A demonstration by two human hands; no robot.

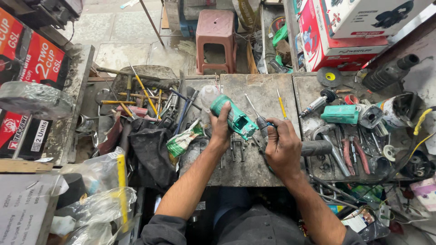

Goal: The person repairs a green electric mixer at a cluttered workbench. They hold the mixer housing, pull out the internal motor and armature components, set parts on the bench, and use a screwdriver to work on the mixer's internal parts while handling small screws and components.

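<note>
At far left on the desk (254, 174), I note crumpled clear plastic bags (97, 199) and a dark rag (150, 152) hanging over the edge. Loose screwdrivers and rods (145, 93) lie heaped behind them, well apart from my hands. A snag on the rag could drag that heap down.

Moving right, my left hand (221, 129) wraps closed around the rear of the green power-tool body (234, 119). It holds the body tilted above the desk, near the middle. The grip looks firm, but the casing is smooth plastic. Twisting force from the other side could turn it in my palm.

My right hand (282, 147) is closed around a screwdriver (256, 119), tip set against the body's front end. I cannot tell whether the tip sits in a screw head. If it rides out, I judge it would skid toward my left fingers, which lie just beside the line of push. That is the main hazard.

Below the hands, small metal parts (236, 147) lie loose on the desk. A dropped screw would vanish among them.

Further right, a black side handle (317, 147) lies just beside my right wrist, with pliers (356, 154) and a second green housing (340, 113) beyond. An elbow sweep could knock these off. Cables (420, 136) at far right add a snag risk.
</note>
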